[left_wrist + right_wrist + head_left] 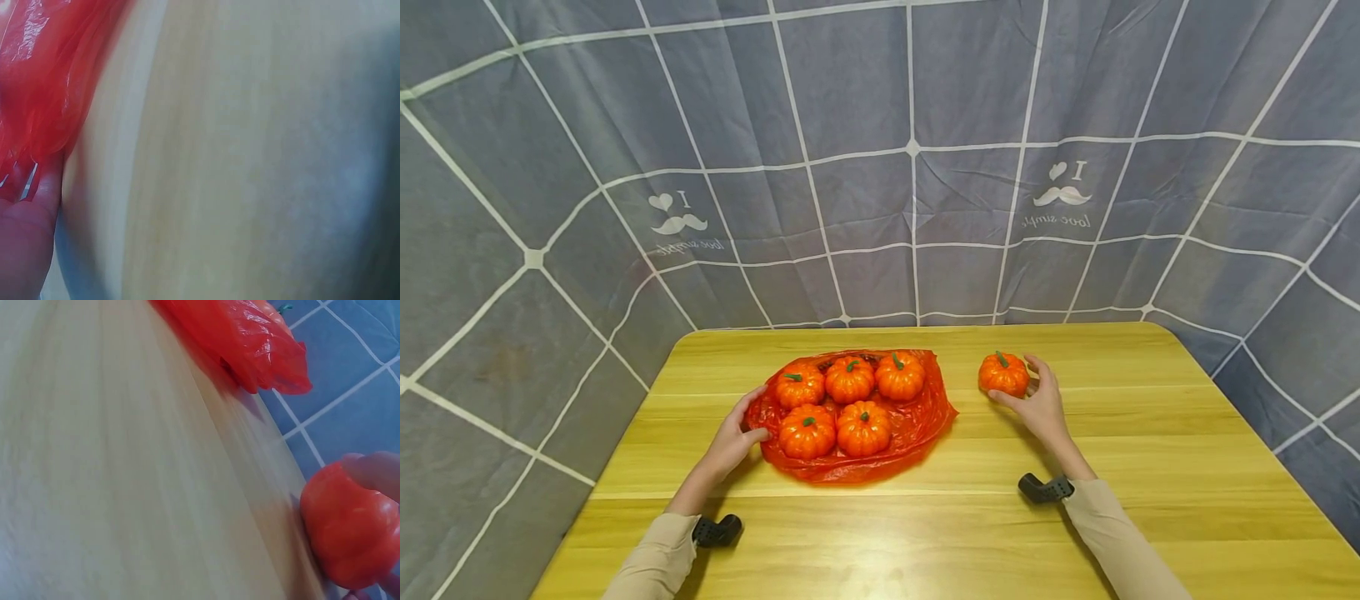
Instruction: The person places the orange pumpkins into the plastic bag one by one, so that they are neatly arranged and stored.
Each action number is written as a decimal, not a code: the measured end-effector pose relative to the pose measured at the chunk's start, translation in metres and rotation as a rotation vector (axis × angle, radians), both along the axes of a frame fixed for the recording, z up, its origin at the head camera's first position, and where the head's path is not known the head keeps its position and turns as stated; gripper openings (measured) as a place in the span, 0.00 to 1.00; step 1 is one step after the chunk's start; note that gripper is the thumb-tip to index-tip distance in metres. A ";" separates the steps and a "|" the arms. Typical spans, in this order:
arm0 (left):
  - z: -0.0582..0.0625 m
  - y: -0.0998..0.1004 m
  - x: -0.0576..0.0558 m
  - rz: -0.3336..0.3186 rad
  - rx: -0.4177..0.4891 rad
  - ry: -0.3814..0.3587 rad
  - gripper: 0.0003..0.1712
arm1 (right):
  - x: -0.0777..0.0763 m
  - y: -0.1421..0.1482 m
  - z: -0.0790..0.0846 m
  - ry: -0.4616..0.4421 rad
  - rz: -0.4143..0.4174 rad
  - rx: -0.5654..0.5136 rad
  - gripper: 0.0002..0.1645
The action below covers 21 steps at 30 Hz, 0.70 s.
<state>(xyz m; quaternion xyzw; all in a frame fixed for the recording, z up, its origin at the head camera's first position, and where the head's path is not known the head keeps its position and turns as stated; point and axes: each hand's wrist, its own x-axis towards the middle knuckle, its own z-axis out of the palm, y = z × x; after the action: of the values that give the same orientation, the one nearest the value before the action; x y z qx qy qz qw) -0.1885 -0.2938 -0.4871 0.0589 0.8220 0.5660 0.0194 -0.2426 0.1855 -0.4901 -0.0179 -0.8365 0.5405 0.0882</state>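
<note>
Several small orange pumpkins with green stems, among them a front one (pixel 863 428), sit in a spread red plastic bag (pixel 925 425) on the table. At the bag's left edge is my left hand (pixel 733 433), its fingers and thumb curved round the crumpled film. The left wrist view shows fingers partly covered by the red film (pixel 50 81). To the right of the bag, my right hand (pixel 1037 408) grips a single pumpkin (pixel 1002 375) between thumb and fingers. That pumpkin (pixel 350 525) appears close up in the right wrist view, its stem out of sight there.
The wooden table (pixel 880 542) has rounded far corners. Behind it and along both sides hangs a grey-blue curtain (pixel 857 208) with white grid lines. Black wrist cameras sit on the left wrist (pixel 717 531) and the right wrist (pixel 1045 489).
</note>
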 end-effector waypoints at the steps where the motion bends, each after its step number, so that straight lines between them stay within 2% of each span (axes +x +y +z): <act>1: 0.000 0.000 0.000 0.001 0.000 -0.001 0.45 | 0.000 0.000 0.000 -0.004 0.007 0.014 0.58; 7: 0.000 0.000 0.000 0.004 0.004 -0.003 0.45 | -0.003 0.001 0.000 -0.019 0.042 0.089 0.58; 16: -0.001 0.000 -0.001 0.008 0.007 -0.002 0.45 | -0.006 0.001 -0.002 -0.030 -0.003 0.087 0.52; 21: -0.006 -0.001 -0.002 -0.001 0.011 0.065 0.43 | -0.005 -0.001 -0.002 -0.025 -0.020 0.076 0.51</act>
<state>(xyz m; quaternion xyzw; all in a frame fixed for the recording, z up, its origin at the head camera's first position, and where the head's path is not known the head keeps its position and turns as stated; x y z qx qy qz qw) -0.1901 -0.2950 -0.4934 0.0778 0.8191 0.5683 -0.0075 -0.2476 0.1846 -0.4924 -0.0297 -0.8574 0.5070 0.0837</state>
